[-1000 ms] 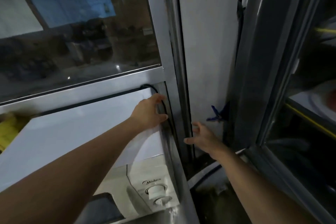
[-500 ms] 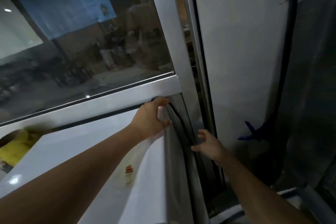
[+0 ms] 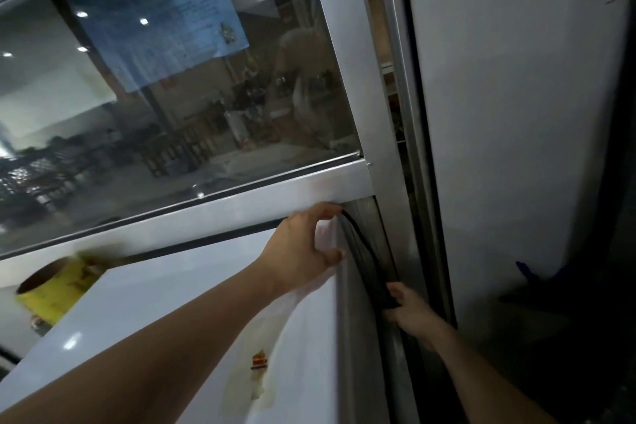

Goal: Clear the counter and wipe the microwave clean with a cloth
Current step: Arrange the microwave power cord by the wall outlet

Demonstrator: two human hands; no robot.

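Step in hand, as judged: getting at the microwave (image 3: 192,313) itself, probably shifting it or freeing its cord (image 3: 364,251), ahead of any wiping. No cloth in view.

Left hand (image 3: 303,248) sits on the microwave's far right top corner, fingers curled over the back edge, thumb on the right side; it grips the casing.

Right hand (image 3: 409,310) is below and right of that corner, in the gap between the microwave's side and the frame (image 3: 385,148). Fingers are curled at the black cord; it appears to hold it, though the light is too dim to be certain.

The cord runs from behind the top corner down the gap to the right hand.

Next move, as judged: needs a steady hold on the corner while the cord is drawn clear, without snagging it.

Yellow can (image 3: 51,286) stands left of the microwave.
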